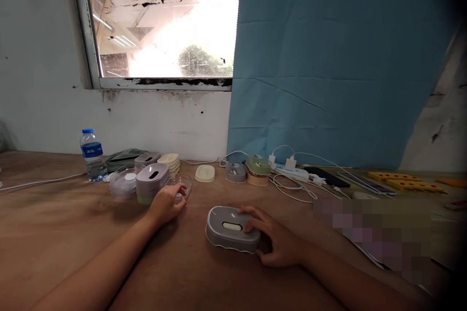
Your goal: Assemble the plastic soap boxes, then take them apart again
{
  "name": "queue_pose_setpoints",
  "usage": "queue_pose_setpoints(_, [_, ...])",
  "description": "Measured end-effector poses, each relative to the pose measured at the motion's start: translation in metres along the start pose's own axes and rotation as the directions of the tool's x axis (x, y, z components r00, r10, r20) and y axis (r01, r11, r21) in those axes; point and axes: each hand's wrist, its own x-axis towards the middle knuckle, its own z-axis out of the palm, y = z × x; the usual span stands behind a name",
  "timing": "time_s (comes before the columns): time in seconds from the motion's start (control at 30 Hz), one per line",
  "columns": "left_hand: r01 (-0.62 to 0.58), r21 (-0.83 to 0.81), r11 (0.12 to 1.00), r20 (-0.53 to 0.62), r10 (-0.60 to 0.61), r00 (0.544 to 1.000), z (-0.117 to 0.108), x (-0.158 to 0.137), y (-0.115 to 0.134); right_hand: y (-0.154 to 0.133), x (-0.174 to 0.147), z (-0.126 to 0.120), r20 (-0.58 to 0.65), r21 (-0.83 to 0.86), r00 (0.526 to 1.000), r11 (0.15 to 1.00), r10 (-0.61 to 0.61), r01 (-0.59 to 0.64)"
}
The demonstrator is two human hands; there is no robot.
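Observation:
A grey, rounded oblong box (221, 226) with a pale oval slot in its top sits on the table in front of me. My right hand (275, 238) grips its right end, with fingertips on the top and the thumb low at the near side. Further left, my left hand (170, 204) has its fingers curled on a clear plastic cover (187, 183), partly hidden behind the fingers. Just beside that hand stands a stack of lilac-grey oblong pieces (149, 182) with a dark slot on top. Other clear covers (124, 182) lie to the left of it.
Cream lids (170, 160) are stacked behind, and one cream lid (205, 173) lies alone. Grey (235, 172) and green (258, 164) boxes stand at the back. A water bottle (92, 155) is at left; a power strip (292, 171), cables, phones and yellow parts (404, 180) are at right.

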Motion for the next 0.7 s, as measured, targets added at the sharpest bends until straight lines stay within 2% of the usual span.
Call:
queue_pose_setpoints(0.13, [0.043, -0.049, 0.998, -0.022, -0.044, 0.999, -0.003, 0.001, -0.006, 0.002, -0.002, -0.006, -0.001, -0.019, 0.999, 0.999, 0.04, -0.04])
queue_pose_setpoints(0.3, [0.01, 0.042, 0.999, 0.085, -0.014, 0.996, -0.006, 0.003, -0.006, 0.003, -0.003, -0.006, 0.002, -0.039, 1.0, 0.999, 0.026, -0.026])
queue_pose_setpoints(0.47, [0.076, -0.01, 0.997, 0.08, -0.075, 0.994, -0.006, 0.003, -0.01, 0.003, -0.003, -0.006, 0.002, -0.048, 1.0, 0.999, 0.014, -0.014])
queue_pose_setpoints(0.7, [0.009, -0.014, 1.0, 0.103, -0.008, 0.995, 0.002, 0.005, -0.019, 0.003, -0.002, -0.006, 0.001, -0.062, 1.0, 0.998, -0.002, 0.002])
